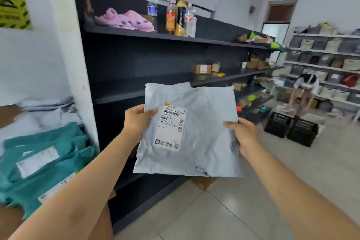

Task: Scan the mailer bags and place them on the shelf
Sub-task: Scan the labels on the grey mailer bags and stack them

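Holding a pale grey mailer bag [194, 138] up in the air in front of the dark shelf [116, 91], label [172, 126] turned toward the camera. Pinched at its left edge by the left hand [136, 121], thumb curled over the front just beside the label; gripped at its right edge by the right hand [243, 135], thumb on the front, fingers behind. Looks light and limp, judging by the creased film and the slack lower corners (probably soft goods inside, though no telling from here). Likely slick plastic, so best taken by the side edges as now, with thumbs kept off the barcode. Not fragile by the look of it; would probably flop rather than stand, so better laid flat on a shelf board or leaned against the back panel. Cannot see the fingers behind the bag, nor its back face. No scanner anywhere in view, so no way to tell whether scanned yet. Hard to read the label's small print beyond the large code. Cut off at the left edge: teal mailer bags [44, 154] and more grey ones [44, 111] heaped on a cardboard box [9, 220], count unclear. Blurred at far right: a person [305, 87] bent over near black crates [292, 127].
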A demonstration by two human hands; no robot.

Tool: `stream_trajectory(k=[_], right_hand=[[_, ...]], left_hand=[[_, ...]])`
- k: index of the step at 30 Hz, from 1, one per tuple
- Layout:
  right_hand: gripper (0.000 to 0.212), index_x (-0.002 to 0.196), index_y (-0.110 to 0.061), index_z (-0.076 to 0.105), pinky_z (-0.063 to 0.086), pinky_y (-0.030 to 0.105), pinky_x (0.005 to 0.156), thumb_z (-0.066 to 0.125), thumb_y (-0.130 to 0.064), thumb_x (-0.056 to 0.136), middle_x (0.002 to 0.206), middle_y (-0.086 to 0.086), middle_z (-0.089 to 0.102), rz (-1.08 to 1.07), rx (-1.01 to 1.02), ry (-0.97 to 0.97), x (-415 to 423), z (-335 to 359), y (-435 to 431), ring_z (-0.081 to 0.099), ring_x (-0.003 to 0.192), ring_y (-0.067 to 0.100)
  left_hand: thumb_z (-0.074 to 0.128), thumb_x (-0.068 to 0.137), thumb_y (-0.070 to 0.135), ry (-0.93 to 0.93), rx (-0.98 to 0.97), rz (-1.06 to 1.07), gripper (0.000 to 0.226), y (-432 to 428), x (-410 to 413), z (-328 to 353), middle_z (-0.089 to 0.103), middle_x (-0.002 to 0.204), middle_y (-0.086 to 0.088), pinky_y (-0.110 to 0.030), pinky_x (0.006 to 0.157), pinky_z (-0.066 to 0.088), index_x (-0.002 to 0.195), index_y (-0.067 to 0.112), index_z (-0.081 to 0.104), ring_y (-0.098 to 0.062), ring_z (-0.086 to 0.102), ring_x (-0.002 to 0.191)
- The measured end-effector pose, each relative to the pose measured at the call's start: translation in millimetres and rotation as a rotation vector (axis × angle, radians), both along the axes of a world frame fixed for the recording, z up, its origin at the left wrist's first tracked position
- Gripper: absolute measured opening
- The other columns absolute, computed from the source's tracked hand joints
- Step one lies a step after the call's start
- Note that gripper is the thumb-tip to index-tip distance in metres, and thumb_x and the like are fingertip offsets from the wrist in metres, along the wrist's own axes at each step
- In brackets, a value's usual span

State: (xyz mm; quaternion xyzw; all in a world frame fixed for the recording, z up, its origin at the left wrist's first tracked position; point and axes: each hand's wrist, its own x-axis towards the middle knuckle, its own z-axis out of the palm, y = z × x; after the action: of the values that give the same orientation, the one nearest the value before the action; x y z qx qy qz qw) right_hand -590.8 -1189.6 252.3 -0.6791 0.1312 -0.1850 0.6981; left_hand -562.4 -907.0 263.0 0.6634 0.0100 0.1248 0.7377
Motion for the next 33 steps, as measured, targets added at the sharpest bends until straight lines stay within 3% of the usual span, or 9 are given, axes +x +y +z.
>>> stream_trajectory(k=[4, 7, 11, 15, 19, 25, 31, 33], right_hand=[[0.023, 0.097, -0.006, 0.072, 0.052, 0.035, 0.077, 0.073, -0.003, 0.074, 0.098, 0.013, 0.072, 0.131, 0.009, 0.036, 83, -19, 27, 0.067, 0.088, 0.031], [0.011, 0.087, -0.011, 0.070, 0.051, 0.031, 0.071, 0.071, -0.004, 0.079, 0.092, 0.009, 0.071, 0.213, 0.018, 0.028, 148, -20, 54, 0.066, 0.086, 0.028], [0.014, 0.093, -0.002, 0.069, 0.054, 0.041, 0.086, 0.070, -0.003, 0.080, 0.093, 0.011, 0.070, 0.304, -0.031, 0.008, 238, -6, 91, 0.066, 0.093, 0.031], [0.007, 0.085, -0.006, 0.068, 0.054, 0.040, 0.089, 0.071, -0.004, 0.080, 0.097, 0.012, 0.071, 0.390, -0.061, 0.010, 329, 18, 121, 0.066, 0.092, 0.030], [0.008, 0.076, -0.006, 0.066, 0.054, 0.039, 0.081, 0.072, -0.002, 0.078, 0.090, 0.014, 0.071, 0.466, -0.110, -0.011, 408, 26, 156, 0.067, 0.084, 0.029], [0.007, 0.078, -0.005, 0.068, 0.057, 0.037, 0.074, 0.075, -0.002, 0.076, 0.084, 0.014, 0.072, 0.578, -0.143, -0.001, 516, 25, 214, 0.069, 0.077, 0.029], [0.009, 0.075, -0.006, 0.067, 0.057, 0.038, 0.077, 0.075, -0.003, 0.077, 0.086, 0.017, 0.070, 0.707, -0.122, 0.035, 607, 22, 266, 0.068, 0.079, 0.029], [0.012, 0.090, -0.005, 0.069, 0.056, 0.035, 0.076, 0.074, -0.004, 0.079, 0.094, 0.017, 0.069, 0.733, -0.155, 0.053, 630, 13, 282, 0.066, 0.083, 0.028]], left_hand=[[0.072, 0.082, 0.013, -0.047, 0.108, 0.151, 0.016, 25, 43, -15, 0.069, 0.058, 0.008, -0.023, 0.053, 0.049, 0.066, 0.015, 0.070, -0.011, 0.061, 0.056], [0.073, 0.081, 0.015, -0.076, 0.169, 0.260, 0.015, 52, 90, -18, 0.068, 0.058, 0.009, -0.024, 0.056, 0.047, 0.066, 0.015, 0.069, -0.011, 0.058, 0.058], [0.072, 0.081, 0.016, -0.124, 0.235, 0.371, 0.020, 84, 166, -9, 0.063, 0.048, 0.014, -0.015, 0.045, 0.042, 0.062, 0.017, 0.065, 0.001, 0.053, 0.045], [0.072, 0.081, 0.019, -0.122, 0.278, 0.469, 0.019, 118, 237, 0, 0.066, 0.065, -0.005, -0.029, 0.058, 0.045, 0.069, 0.005, 0.068, -0.016, 0.054, 0.059], [0.071, 0.081, 0.019, -0.044, 0.391, 0.584, 0.031, 148, 293, 3, 0.050, 0.060, -0.008, -0.025, 0.049, 0.030, 0.073, -0.009, 0.060, -0.016, 0.039, 0.055], [0.069, 0.082, 0.015, 0.071, 0.462, 0.764, 0.046, 183, 373, 17, 0.034, 0.047, 0.004, -0.024, 0.045, 0.021, 0.048, 0.015, 0.038, -0.012, 0.027, 0.046], [0.073, 0.077, 0.017, 0.198, 0.513, 0.933, 0.036, 222, 441, 18, 0.043, 0.053, -0.001, -0.027, 0.048, 0.027, 0.051, 0.012, 0.050, -0.017, 0.038, 0.057], [0.072, 0.076, 0.015, 0.199, 0.548, 0.954, 0.034, 231, 454, 15, 0.043, 0.052, -0.004, -0.029, 0.051, 0.030, 0.049, 0.012, 0.049, -0.019, 0.041, 0.057]])
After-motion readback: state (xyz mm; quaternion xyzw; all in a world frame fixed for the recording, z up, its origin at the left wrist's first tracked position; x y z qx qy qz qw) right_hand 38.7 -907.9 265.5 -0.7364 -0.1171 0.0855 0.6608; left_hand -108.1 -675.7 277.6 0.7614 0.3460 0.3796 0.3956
